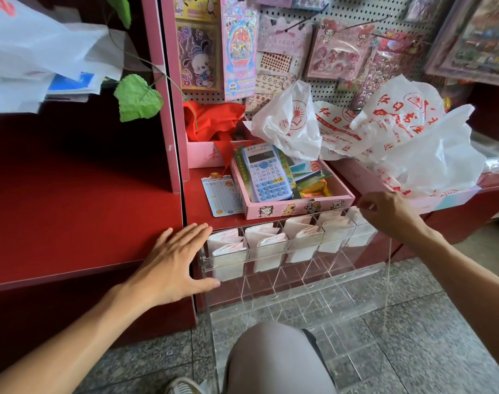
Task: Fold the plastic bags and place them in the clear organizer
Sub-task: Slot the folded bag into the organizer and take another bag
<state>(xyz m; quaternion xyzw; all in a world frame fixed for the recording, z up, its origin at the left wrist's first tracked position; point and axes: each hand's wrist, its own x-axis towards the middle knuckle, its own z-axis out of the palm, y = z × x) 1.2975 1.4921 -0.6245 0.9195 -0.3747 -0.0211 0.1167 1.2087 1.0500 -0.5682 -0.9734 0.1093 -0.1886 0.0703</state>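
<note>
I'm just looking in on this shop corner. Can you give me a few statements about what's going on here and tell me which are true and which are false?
1. The left hand lies flat with straight fingers against the left end of the clear organizer. True.
2. The top row of the organizer holds folded plastic bags. True.
3. The organizer's lower rows are full of bags as well. False: they look empty.
4. A calculator lies in the pink box behind the organizer. True.
5. The loose plastic bags carry blue print. False: the print is red.
6. The right hand rests on the calculator. False: it is at the organizer's right end, fingers curled.
</note>
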